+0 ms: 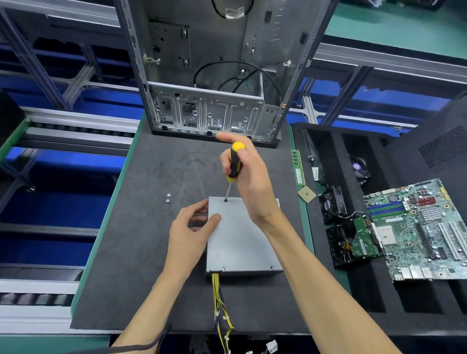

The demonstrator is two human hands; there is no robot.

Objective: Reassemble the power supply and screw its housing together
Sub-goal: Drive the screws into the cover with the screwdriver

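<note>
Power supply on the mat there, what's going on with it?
A person is screwing the power supply housing together. The right hand holds a yellow-and-black screwdriver upright, tip in a screw hole near the lid's far edge. The left hand steadies the box at its far left corner, thumb on the lid. Two loose screws lie on the mat to the left. An empty PC case stands behind, and a motherboard lies to the right.

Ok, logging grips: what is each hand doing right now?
Left hand: grips the power supply at its left edge.
Right hand: grips the screwdriver.
</note>
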